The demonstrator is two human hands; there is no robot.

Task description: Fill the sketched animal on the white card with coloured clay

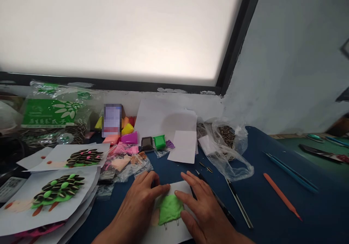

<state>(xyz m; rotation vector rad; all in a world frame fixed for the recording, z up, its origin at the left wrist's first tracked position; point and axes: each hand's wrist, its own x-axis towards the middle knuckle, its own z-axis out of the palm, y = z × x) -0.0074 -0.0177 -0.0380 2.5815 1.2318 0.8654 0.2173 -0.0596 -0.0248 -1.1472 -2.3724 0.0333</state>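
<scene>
A flat patch of bright green clay [171, 209] lies on a white sheet of paper [166, 235], with a pale peach patch [155, 216] at its left edge and short drawn legs below it. My left hand [139, 196] rests at the paper's upper left, fingers bent and thumb stretched out along the clay's top edge; it holds nothing. With fingers apart, my right hand [200, 207] spans the clay's right side, its index fingertip and thumb at the clay's edge. Parts of the paper are hidden under both hands.
Finished seed-and-clay pictures [58, 193] are stacked at left, below a bag of sunflower seeds [54, 113]. Clay packets [122, 157] and a phone [112, 120] stand behind. At right are another seed bag [227, 142], a metal rod [240, 204], blue tweezers [291, 171] and an orange tool [282, 195].
</scene>
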